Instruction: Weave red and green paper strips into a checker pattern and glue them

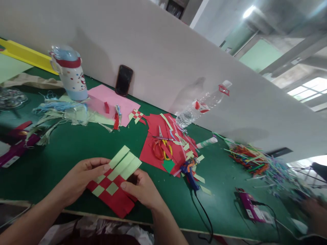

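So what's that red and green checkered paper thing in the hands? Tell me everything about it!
The woven paper mat is made of red paper with pale green strips threaded through it, making a checkerboard. The green strip ends stick out loose at its top right; its lower part is plain red. It lies tilted, low over the green table. The left hand pinches its upper left edge, and the right hand holds its right side.

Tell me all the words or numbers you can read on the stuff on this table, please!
None can be read for sure.
Blue-and-white bottle: a small red print among coloured dots, too blurred to read.
Clear plastic bottle: red-and-white label, too small to read.
Purple tool: white label, blurred.
Phone: dark screen, no words.
Woven paper mat held by the left hand and right hand: plain red and green strips, no writing.
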`<state>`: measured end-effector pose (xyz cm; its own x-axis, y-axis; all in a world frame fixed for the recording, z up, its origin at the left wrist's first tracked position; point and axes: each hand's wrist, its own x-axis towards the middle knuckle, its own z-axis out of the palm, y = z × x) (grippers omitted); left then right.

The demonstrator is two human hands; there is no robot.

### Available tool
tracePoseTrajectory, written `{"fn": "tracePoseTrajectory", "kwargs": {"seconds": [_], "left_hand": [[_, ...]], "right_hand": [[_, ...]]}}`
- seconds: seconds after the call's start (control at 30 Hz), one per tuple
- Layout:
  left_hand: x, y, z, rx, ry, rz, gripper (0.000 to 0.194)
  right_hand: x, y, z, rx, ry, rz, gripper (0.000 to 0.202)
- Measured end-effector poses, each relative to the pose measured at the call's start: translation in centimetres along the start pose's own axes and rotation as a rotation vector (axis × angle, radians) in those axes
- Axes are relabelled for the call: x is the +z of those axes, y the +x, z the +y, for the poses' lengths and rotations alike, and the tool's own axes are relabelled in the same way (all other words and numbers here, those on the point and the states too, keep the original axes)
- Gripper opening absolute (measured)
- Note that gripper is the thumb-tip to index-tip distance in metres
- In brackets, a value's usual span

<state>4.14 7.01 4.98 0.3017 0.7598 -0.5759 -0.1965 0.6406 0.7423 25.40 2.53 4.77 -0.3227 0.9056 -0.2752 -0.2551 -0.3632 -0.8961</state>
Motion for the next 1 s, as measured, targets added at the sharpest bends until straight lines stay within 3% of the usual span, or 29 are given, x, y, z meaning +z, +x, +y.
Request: {"fn": "tracePoseTrajectory", "kwargs": {"seconds": [0.1,0.23,0.33,0.63,0.83,1.0], "left_hand": [[-0.1,0.2,-0.1,0.020,0.110,-0.073,0.040],[0.3,0.3,-0.6,0.028,0.167,-0.093,0.041],[0.4,0.2,-0.5,0.028,0.199,-0.098,0.043],[0.3,0.4,-0.1,0.027,0.229,-0.135,0.039],[-0.2,0.5,0.3,0.044,0.169,-0.045,0.044],[-0.5,0.6,0.6,0.055,0.132,0.014,0.046]], "right_hand": [[0.1,0.6,-0.1,-0.063,0.022,0.087,0.040],[0.3,1.3,0.1,-0.044,0.011,0.286,0.035],[0.3,1.5,0.5,-0.053,-0.014,0.343,0.036],[0.3,1.3,-0.1,-0.095,-0.085,0.373,0.039],[-0.3,0.2,-0.9,0.084,-0.075,0.104,0.057],[-0.7,-0.3,-0.1,0.133,-0.208,0.199,0.042]]}}
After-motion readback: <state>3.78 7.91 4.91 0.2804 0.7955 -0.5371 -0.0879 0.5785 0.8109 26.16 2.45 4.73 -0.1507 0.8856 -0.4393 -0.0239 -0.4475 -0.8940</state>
